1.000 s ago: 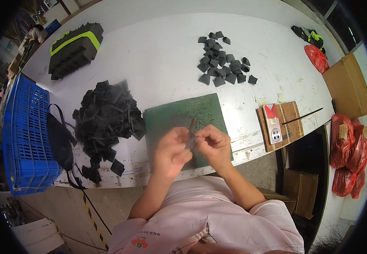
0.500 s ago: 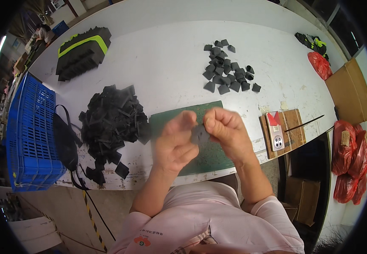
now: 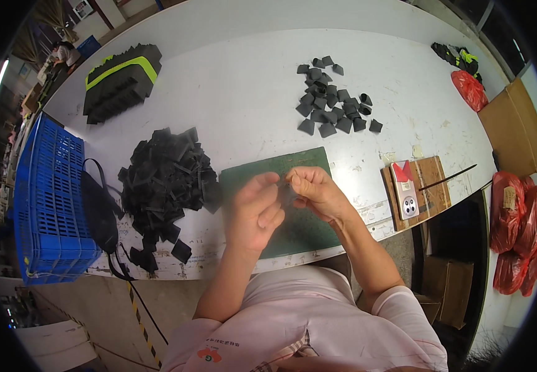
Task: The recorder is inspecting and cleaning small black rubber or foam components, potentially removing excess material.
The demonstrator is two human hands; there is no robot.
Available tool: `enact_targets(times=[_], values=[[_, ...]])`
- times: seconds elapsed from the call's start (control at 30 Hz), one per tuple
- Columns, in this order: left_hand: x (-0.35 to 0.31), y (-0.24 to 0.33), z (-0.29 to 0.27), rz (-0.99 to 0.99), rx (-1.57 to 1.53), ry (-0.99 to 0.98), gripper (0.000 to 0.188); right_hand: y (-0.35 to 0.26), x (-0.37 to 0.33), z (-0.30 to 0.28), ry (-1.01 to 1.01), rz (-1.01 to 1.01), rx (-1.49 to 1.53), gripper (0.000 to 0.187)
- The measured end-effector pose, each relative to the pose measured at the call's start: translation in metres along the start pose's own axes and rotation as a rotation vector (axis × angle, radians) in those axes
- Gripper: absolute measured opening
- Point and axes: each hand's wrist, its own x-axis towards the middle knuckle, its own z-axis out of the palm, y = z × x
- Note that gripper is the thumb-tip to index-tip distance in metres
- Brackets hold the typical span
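Above a green cutting mat (image 3: 299,239), both of my hands meet around a small dark piece of sheet material (image 3: 286,197), mostly covered by fingers and blurred. My right hand (image 3: 318,193) pinches its upper edge between thumb and forefinger. Closed on the piece's other side is my left hand (image 3: 253,214), its fingers bent and slightly smeared by motion. Left of the mat lies a heap of flat black pieces (image 3: 166,173). Farther off to the right, a loose group of small folded black pieces (image 3: 333,102), some showing hollow openings, is spread on the white table (image 3: 237,87).
A blue plastic crate (image 3: 54,204) and a black strapped pouch (image 3: 99,208) stand at the left edge. Behind them is a dark stack with a yellow-green band (image 3: 123,77). At right, a phone (image 3: 405,191) rests on a wooden board (image 3: 430,192); red bags (image 3: 513,229) hang beyond.
My right hand has shifted slightly left and turned, its fingers closing more over the small dark piece. My left hand stays close by, with its fingers slightly moved.
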Motion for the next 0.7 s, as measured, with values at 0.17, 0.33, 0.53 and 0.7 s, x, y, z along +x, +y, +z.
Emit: enact_targets(times=[0.17, 0.33, 0.53, 0.7], values=[[-0.005, -0.005, 0.017, 0.494, 0.853, 0.195, 0.029, -0.001, -0.005, 0.000, 0.084, -0.120, -0.210, 0.021], [0.003, 0.009, 0.025, 0.799, 1.300, -0.139, 0.019, -0.006, -0.024, 0.020, 0.400, -0.470, -0.597, 0.022], [0.000, 0.001, 0.014, 0.741, 0.953, -0.011, 0.012, -0.012, -0.024, 0.035, 0.347, -0.668, -0.765, 0.031], [-0.002, 0.005, 0.008, 0.574, 0.306, -0.109, 0.015, -0.015, -0.024, 0.038, 0.409, -0.706, -0.822, 0.021]])
